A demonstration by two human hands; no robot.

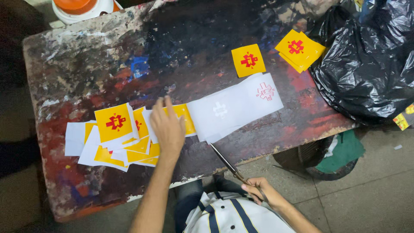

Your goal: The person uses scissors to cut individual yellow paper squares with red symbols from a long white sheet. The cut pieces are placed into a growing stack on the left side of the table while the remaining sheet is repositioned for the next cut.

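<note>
My left hand [167,126] lies flat, fingers apart, on a row of yellow printed sheets with red cross-like marks [129,133] spread over the paint-stained table [86,64]. A strip of white sheets [235,108] lies face down to its right. My right hand [258,190] grips the handles of a pair of scissors [226,162], below the table's front edge. The scissor blades point up toward the lower edge of the white sheets. One cut yellow square [248,60] lies apart at the back, beside a small stack of yellow squares [299,49].
A black plastic bag [366,64] bulges at the table's right end. An orange and white container [82,8] stands at the back left. A dark basket with green cloth [336,155] sits on the tiled floor to the right.
</note>
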